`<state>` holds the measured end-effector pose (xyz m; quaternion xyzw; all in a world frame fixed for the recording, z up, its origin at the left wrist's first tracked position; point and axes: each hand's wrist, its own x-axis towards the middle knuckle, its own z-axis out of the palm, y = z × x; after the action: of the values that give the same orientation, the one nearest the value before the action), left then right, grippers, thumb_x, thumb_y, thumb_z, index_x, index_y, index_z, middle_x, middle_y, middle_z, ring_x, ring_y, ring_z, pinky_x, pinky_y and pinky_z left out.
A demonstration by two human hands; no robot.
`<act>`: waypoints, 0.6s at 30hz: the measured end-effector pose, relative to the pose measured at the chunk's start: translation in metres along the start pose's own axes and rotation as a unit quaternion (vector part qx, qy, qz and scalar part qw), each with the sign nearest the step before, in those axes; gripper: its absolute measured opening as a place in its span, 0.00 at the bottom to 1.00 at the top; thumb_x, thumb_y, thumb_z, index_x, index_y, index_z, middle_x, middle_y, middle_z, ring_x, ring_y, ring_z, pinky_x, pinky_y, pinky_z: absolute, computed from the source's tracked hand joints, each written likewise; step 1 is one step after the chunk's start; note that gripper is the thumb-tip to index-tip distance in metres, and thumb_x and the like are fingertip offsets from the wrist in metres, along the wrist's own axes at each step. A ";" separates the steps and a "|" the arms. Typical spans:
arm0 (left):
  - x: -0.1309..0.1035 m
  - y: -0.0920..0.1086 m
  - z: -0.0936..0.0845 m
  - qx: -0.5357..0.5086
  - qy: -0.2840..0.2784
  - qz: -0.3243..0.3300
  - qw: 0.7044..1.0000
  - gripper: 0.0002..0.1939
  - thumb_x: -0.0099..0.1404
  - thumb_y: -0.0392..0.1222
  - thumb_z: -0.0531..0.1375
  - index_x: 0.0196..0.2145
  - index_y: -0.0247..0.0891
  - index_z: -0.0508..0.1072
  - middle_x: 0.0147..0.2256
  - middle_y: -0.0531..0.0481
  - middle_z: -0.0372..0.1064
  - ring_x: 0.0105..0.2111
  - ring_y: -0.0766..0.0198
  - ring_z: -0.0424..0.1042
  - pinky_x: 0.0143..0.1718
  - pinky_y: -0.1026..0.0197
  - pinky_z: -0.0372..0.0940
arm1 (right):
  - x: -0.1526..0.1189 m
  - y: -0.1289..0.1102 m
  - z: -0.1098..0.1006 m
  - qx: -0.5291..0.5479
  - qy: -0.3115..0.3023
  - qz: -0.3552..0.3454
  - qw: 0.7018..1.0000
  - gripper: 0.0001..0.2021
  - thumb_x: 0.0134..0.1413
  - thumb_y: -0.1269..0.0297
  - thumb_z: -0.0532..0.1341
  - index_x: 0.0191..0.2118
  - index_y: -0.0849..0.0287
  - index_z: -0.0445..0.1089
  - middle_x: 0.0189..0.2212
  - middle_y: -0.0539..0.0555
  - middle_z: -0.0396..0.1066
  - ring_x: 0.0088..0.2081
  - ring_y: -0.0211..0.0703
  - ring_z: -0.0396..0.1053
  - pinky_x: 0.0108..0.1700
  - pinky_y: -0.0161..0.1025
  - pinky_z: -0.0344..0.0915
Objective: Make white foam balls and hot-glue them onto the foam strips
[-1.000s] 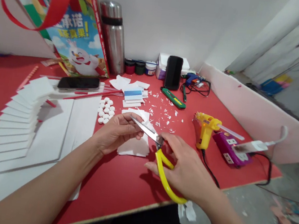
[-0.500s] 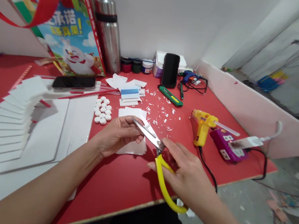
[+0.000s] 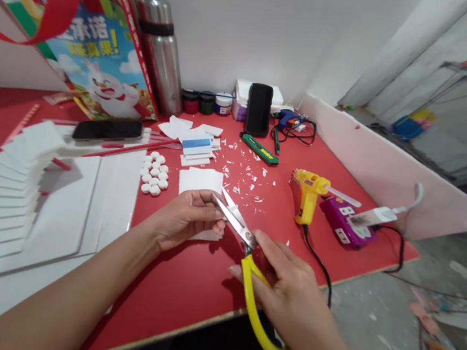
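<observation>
My right hand [image 3: 284, 283] grips a pair of scissors [image 3: 236, 221] with yellow handles, thumb and fingers around the grips. The silver blades stand slightly apart and point away to the upper left, their tips by the fingers of my left hand [image 3: 188, 217]. That hand is closed in a pinch; whatever sits between its fingertips is hidden or too small to make out. Beneath and behind it lies a small stack of white paper pieces [image 3: 201, 179] on the red tabletop [image 3: 171, 295]. White scraps [image 3: 253, 187] are scattered beyond the blades.
Left lie fanned white cards [image 3: 1, 197], white boards [image 3: 72, 200], round white pieces [image 3: 154, 174] and a phone [image 3: 109, 129]. On the right are a yellow glue gun [image 3: 310, 196] with its cord and a purple power strip [image 3: 344, 223]. Behind sit a green cutter [image 3: 260, 149] and a steel flask [image 3: 159, 52].
The view has shifted a little, so the table's things sit further left. The scissors' tips have moved right relative to my left hand and look closer together. Both hands keep their grip.
</observation>
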<state>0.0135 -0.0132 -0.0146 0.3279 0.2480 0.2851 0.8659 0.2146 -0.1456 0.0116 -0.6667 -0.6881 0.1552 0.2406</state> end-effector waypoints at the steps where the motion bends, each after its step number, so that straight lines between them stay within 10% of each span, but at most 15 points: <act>1: 0.000 0.000 0.000 0.001 0.000 -0.005 1.000 0.12 0.56 0.35 0.74 0.36 0.32 0.78 0.26 0.50 0.76 0.25 0.69 0.75 0.32 0.68 0.71 | -0.001 0.000 0.001 0.004 0.001 0.007 1.000 0.26 0.58 0.51 0.67 0.58 0.61 0.73 0.44 0.65 0.79 0.41 0.57 0.80 0.42 0.48 0.79; 8: 0.000 0.001 0.004 0.010 0.015 -0.036 0.999 0.13 0.54 0.36 0.75 0.35 0.32 0.77 0.24 0.50 0.75 0.24 0.68 0.74 0.32 0.65 0.72 | -0.008 -0.003 0.004 0.047 -0.006 0.061 0.997 0.24 0.57 0.57 0.68 0.58 0.58 0.73 0.42 0.61 0.80 0.38 0.51 0.81 0.39 0.43 0.78; 18: -0.002 0.005 0.010 0.024 0.002 0.003 1.000 0.12 0.51 0.33 0.74 0.34 0.31 0.78 0.23 0.47 0.76 0.24 0.66 0.76 0.31 0.66 0.71 | 0.014 -0.021 -0.013 -0.075 -0.050 0.029 0.995 0.33 0.46 0.39 0.71 0.52 0.57 0.69 0.41 0.60 0.75 0.40 0.58 0.78 0.39 0.50 0.74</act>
<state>0.0166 -0.0158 -0.0036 0.3490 0.2554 0.2819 0.8564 0.2037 -0.1344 0.0357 -0.6943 -0.6891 0.1430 0.1506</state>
